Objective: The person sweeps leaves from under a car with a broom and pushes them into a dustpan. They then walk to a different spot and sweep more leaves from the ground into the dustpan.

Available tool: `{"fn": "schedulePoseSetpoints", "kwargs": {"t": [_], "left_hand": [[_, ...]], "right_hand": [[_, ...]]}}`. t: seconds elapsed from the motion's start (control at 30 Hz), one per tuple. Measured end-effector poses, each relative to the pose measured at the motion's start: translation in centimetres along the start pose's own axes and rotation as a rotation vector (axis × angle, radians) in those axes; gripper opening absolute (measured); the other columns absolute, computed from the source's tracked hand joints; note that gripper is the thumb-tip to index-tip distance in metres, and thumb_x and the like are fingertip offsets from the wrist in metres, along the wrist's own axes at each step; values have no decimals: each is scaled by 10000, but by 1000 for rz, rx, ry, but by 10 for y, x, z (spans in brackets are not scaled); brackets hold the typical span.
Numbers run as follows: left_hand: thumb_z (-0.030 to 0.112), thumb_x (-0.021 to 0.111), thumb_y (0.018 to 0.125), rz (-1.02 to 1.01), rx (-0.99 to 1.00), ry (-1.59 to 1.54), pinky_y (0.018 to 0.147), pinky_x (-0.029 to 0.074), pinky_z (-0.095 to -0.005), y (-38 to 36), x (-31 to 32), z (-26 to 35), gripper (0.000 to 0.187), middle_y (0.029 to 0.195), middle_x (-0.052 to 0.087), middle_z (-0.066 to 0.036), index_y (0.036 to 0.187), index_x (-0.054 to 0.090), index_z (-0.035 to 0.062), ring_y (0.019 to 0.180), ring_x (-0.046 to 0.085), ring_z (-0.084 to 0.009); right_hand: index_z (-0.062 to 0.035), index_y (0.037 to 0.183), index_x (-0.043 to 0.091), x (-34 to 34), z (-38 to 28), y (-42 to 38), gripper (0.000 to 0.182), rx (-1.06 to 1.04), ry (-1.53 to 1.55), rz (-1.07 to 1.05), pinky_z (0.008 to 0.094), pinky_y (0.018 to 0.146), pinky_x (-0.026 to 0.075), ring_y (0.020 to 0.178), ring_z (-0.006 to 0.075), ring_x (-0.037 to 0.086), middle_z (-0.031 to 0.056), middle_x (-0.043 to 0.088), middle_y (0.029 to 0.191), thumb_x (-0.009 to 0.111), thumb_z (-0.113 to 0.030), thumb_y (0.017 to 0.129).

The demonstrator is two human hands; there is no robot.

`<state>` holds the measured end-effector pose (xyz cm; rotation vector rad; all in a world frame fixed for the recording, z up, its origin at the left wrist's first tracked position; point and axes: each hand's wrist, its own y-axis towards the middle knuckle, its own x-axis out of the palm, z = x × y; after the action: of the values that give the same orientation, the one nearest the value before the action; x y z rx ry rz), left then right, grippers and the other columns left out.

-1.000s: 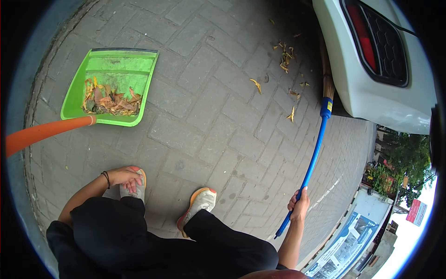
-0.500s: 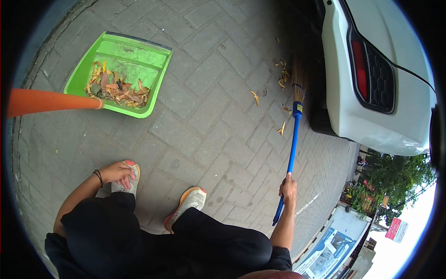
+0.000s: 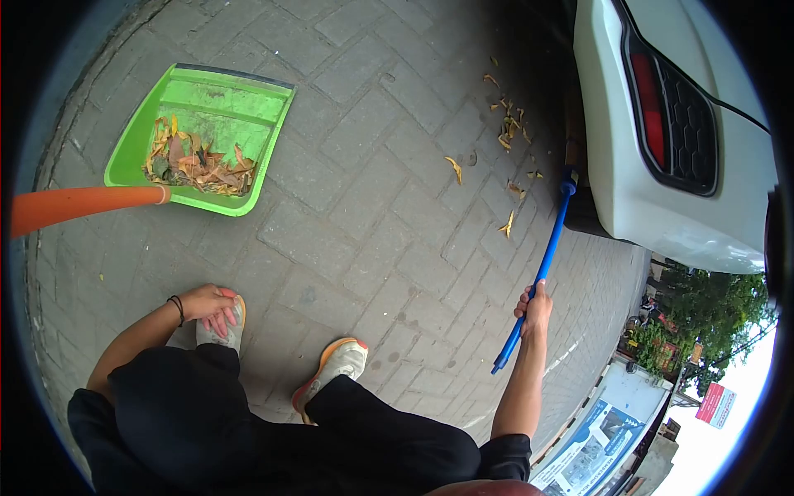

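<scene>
My right hand point(image 3: 536, 306) is wrapped round the blue handle of a broom point(image 3: 552, 240). The broom's bristle end reaches under the white car's rear and is mostly hidden in shadow there. Over my left shoe hangs my left hand point(image 3: 211, 307), its fingers loose and holding nothing. Yellow and brown dry leaves point(image 3: 509, 124) lie scattered on the paving left of the broom, with a single curled leaf point(image 3: 454, 169) a bit apart. A green dustpan point(image 3: 223, 107) with an orange handle point(image 3: 91, 207) rests on the ground at upper left, a heap of dry leaves point(image 3: 198, 165) inside it.
The white car point(image 3: 662, 198) stands at the right, its tail light and rear wheel close to the broom. Grey paving blocks point(image 3: 356, 207) cover the ground. Farther off at lower right are a blue-and-white banner point(image 3: 591, 446), green trees point(image 3: 719, 314) and a red-and-white sign point(image 3: 715, 405).
My right hand has moved the broom right and slightly up, so its bristles have gone from beside the leaves to under the car. More leaves show on the paving. My left hand stays about the same.
</scene>
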<state>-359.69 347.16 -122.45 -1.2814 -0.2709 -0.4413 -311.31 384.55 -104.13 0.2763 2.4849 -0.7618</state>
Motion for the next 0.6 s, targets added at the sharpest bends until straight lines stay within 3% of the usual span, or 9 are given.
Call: {"fn": "schedulePoseSetpoints", "kwargs": {"t": [0.17, 0.27, 0.37, 0.47, 0.57, 0.6], "left_hand": [[342, 406, 966, 113, 136, -58, 563, 473, -244, -2, 5, -25, 445, 757, 690, -142, 981, 645, -34, 693, 676, -166], [295, 425, 968, 183, 240, -79, 618, 470, -226, -4, 12, -43, 362, 764, 689, -88, 1012, 648, 13, 711, 649, -118], [268, 432, 970, 204, 277, -92, 654, 467, -217, -8, 14, -46, 317, 775, 685, -60, 1025, 643, 37, 727, 636, -99], [252, 424, 975, 203, 290, -84, 645, 474, -222, -9, 16, -45, 310, 786, 686, -66, 1021, 632, 26, 733, 646, -111], [240, 414, 978, 147, 243, -89, 624, 480, -224, -5, 8, -39, 315, 785, 688, -80, 1024, 627, 12, 723, 660, -127], [265, 413, 970, 121, 222, -99, 572, 481, -233, -3, 6, -36, 363, 775, 690, -116, 1004, 634, -20, 709, 678, -157]], "right_hand": [[-69, 715, 441, 88, -68, 133, 430, -122, -139, -31, 274, 354, 321, 391, 108, 371, -3, 404, 527, 388, -406, 977], [-55, 696, 457, 146, -86, 140, 444, -186, -217, -94, 295, 362, 351, 388, 141, 402, 17, 425, 518, 404, -399, 973], [-8, 731, 503, 177, -74, 112, 434, -328, -381, 86, 316, 392, 404, 407, 174, 481, 54, 479, 526, 416, -363, 965], [82, 952, 565, 149, -31, 153, 485, -516, -745, 132, 365, 444, 468, 471, 254, 590, 145, 563, 575, 428, -384, 944], [105, 1009, 559, 121, -41, 81, 541, -410, -654, 38, 384, 473, 482, 510, 288, 616, 174, 584, 608, 410, -411, 945], [71, 922, 567, 108, -28, 80, 505, -433, -667, 66, 352, 426, 448, 450, 229, 570, 130, 557, 578, 433, -415, 943]]}}
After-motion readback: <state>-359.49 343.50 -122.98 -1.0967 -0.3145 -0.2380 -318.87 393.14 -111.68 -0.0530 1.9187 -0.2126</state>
